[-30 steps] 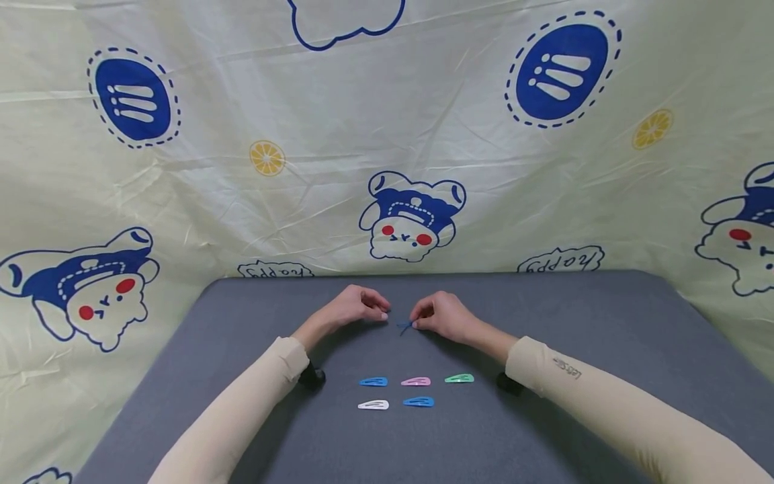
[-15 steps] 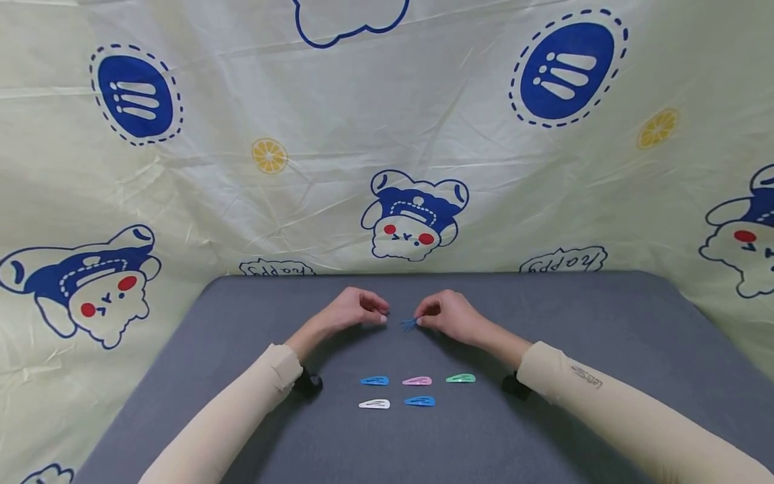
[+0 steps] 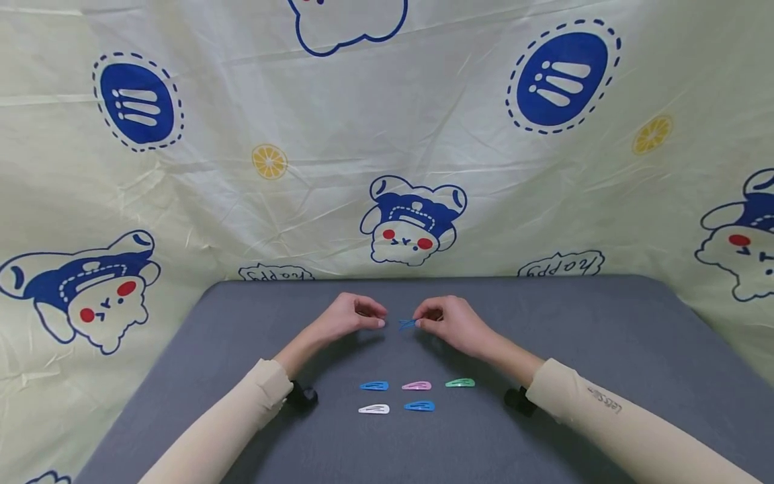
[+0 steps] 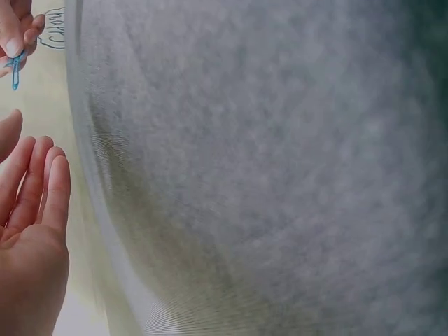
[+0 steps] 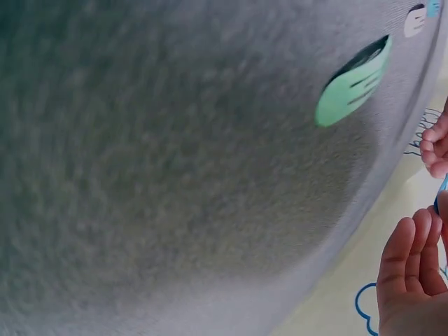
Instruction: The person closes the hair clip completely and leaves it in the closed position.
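Note:
A blue snap hair clip (image 3: 407,325) is pinched between the thumb and fingertips of my right hand (image 3: 455,324) above the far part of the table. Its thin prongs spread apart and point left in the head view. My left hand (image 3: 349,317) hovers just left of it, fingers loosely bent and holding nothing. In the left wrist view, the palm of my left hand (image 4: 33,238) faces up, below the clip (image 4: 15,73). The right wrist view shows my right hand (image 5: 413,273) at the edge, the clip mostly cut off there.
Toward me on the grey table (image 3: 514,450) lie several snap clips in two rows: a blue one (image 3: 374,386), a pink one (image 3: 416,386) and a green one (image 3: 460,382) behind, a white one (image 3: 373,409) and another blue one (image 3: 420,406) in front. A printed cloth (image 3: 326,215) hangs behind.
The clip in my right hand has turned slightly, its prongs now pointing more to the left. My left hand has drawn back a little to the left. The clips on the table have not moved.

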Available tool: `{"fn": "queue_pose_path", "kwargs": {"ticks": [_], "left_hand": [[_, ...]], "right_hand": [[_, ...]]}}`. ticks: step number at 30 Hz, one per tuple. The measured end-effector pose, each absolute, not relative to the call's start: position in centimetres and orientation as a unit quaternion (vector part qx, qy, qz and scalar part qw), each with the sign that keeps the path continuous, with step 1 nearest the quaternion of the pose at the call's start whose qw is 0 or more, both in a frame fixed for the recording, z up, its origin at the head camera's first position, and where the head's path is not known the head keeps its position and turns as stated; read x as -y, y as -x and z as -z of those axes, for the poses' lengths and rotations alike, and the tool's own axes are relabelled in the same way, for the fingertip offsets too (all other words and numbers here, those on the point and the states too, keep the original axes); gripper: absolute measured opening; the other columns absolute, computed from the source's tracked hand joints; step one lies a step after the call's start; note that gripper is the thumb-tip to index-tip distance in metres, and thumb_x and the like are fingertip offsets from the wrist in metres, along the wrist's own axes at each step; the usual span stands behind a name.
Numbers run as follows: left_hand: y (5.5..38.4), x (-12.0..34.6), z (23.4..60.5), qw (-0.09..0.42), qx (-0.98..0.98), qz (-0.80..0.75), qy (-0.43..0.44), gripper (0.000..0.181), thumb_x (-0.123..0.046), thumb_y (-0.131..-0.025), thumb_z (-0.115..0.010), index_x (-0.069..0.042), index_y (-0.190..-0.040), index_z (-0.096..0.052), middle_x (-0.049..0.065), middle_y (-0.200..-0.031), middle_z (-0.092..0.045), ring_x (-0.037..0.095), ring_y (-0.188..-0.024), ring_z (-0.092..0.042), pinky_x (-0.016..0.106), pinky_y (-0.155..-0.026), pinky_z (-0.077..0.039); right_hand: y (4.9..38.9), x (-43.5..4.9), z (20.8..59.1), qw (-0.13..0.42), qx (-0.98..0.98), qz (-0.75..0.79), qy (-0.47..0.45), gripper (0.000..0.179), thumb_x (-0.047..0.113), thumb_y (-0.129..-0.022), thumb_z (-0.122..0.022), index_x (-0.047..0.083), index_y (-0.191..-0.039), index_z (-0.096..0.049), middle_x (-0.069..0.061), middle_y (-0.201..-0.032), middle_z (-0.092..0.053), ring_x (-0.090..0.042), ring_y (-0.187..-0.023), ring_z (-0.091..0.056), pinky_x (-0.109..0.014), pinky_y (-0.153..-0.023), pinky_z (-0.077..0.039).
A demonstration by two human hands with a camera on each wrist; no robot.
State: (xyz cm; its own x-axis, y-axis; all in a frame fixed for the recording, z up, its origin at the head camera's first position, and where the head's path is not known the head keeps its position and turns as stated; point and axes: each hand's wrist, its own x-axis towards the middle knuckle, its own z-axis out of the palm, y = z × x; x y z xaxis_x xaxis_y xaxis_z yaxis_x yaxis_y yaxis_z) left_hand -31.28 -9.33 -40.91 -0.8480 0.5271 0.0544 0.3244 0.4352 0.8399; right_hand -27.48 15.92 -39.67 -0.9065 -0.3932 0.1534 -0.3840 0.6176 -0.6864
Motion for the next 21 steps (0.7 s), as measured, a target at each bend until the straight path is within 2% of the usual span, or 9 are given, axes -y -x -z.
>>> {"fn": "queue_pose_path", "kwargs": {"ticks": [8,21], "left_hand": [[30.1,9.5,40.2,0.105,-0.836,-0.471,-0.26,0.028,-0.014,-0.089,-0.073,-0.002,-0.115,-0.071,0.002,-0.103,-0.071,0.017,-0.094,-0.061,0.037,-0.088,-0.049],[27.0,9.7,39.4,0.074,-0.829,-0.468,-0.298,0.026,-0.016,-0.088,-0.075,-0.005,-0.112,-0.072,0.011,-0.107,-0.07,0.017,-0.092,-0.062,0.033,-0.085,-0.051]], "right_hand": [[25.7,-16.0,39.3,-0.022,-0.89,0.395,0.227,0.007,0.011,-0.092,-0.069,0.017,-0.095,-0.072,0.007,-0.086,-0.064,-0.015,-0.08,-0.057,-0.031,-0.073,-0.051],[23.1,-16.5,38.5,-0.056,-0.888,0.396,0.229,0.009,0.013,-0.092,-0.071,0.02,-0.097,-0.071,0.01,-0.089,-0.062,-0.014,-0.082,-0.057,-0.03,-0.074,-0.051]]}}
